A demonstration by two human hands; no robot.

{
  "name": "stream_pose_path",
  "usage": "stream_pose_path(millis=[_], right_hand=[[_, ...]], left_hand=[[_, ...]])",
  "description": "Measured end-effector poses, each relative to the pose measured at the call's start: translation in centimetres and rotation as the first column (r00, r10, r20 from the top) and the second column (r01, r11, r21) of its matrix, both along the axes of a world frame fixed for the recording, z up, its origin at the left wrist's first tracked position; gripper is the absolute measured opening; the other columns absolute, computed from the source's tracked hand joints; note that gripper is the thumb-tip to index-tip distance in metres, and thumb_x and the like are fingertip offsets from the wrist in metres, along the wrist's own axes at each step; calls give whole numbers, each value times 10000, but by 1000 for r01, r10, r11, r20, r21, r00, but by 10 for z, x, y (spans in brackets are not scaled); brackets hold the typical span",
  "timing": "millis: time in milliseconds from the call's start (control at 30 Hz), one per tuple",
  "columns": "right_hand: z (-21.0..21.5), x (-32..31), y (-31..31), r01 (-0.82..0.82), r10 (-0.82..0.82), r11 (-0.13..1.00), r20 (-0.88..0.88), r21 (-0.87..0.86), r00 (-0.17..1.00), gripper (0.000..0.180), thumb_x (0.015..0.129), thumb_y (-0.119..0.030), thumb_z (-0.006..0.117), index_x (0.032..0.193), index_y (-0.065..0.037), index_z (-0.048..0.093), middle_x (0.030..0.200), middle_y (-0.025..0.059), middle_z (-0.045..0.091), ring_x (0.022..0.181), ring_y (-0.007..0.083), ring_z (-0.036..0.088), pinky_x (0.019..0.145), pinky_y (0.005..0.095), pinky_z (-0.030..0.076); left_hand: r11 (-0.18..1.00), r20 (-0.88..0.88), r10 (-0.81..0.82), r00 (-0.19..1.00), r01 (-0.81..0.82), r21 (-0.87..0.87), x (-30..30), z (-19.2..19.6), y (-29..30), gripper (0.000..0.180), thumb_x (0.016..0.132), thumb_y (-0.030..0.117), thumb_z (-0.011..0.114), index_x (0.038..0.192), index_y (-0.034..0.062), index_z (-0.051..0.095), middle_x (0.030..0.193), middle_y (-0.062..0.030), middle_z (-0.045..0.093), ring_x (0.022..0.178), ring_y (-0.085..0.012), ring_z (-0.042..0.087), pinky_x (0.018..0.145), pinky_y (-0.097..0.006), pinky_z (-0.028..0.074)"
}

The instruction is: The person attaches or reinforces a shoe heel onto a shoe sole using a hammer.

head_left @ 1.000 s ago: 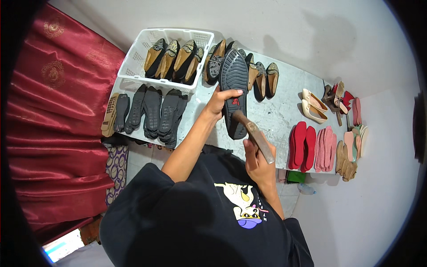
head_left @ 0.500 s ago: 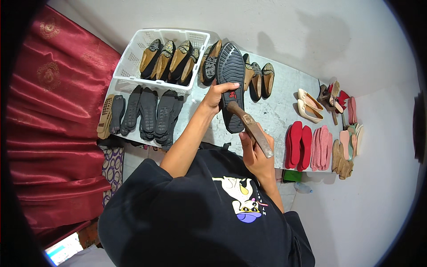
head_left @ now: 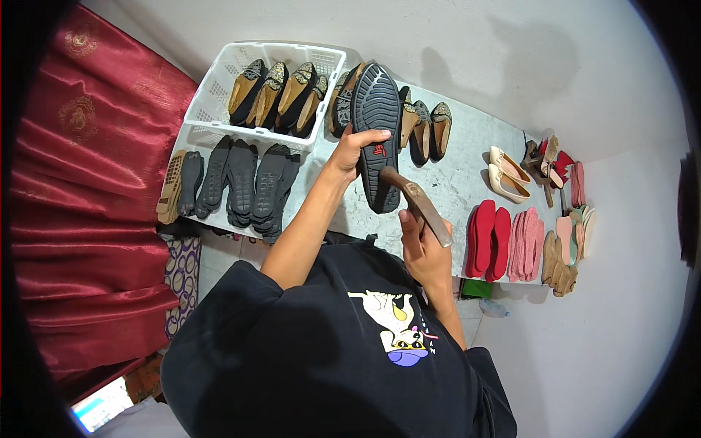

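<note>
My left hand [head_left: 349, 155] is closed round the middle of a dark shoe [head_left: 374, 109], its thumb lying across the sole. The black ridged sole faces me, with a small red mark near the thumb and the toe pointing away. A hammer [head_left: 417, 201] with a worn metal head is in my right hand [head_left: 429, 257], fingers wrapped about its handle, which is mostly hidden. One end of the hammer head is at the heel part of the sole; whether it touches I cannot tell.
Flat shoes stand in a white plastic basket [head_left: 208, 128] and beside it on the table [head_left: 453, 182]. Black soles [head_left: 241, 182] lie near left. To the right are cream shoes [head_left: 509, 174], red insoles [head_left: 489, 239] and pink insoles [head_left: 526, 243]. A red curtain [head_left: 95, 219] hangs at left.
The shoe has shifted slightly away and left. The hammer and my right hand have moved a little to the right, and the hammer head stays at the heel.
</note>
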State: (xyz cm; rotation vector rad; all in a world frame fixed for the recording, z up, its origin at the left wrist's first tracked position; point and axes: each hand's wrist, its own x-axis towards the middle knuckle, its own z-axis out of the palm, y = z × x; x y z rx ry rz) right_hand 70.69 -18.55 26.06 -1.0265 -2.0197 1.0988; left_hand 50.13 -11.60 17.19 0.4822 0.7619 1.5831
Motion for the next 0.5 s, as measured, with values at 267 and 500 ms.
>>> stream_pose_path(millis=[267, 500], right_hand=[[3, -4, -1, -3, 2, 1000, -33, -8, 999, 231, 983, -184, 611, 886, 18, 554, 620, 118, 477, 500, 212, 474, 484, 333, 374], [1, -8, -2, -65, 66, 998, -36, 25, 997, 212, 972, -167, 620, 895, 21, 561, 641, 140, 507, 497, 275, 504, 492, 354, 388]], left_hand=[[1000, -12, 9, 1000, -9, -27, 0, -7, 2, 277, 759, 52, 709, 1022, -27, 681, 907, -111, 710, 779, -199, 704, 730, -342, 601], [999, -21, 25, 999, -25, -23, -3, -2, 2, 269, 759, 52, 720, 1017, -18, 685, 906, -105, 711, 776, -189, 705, 720, -331, 602]])
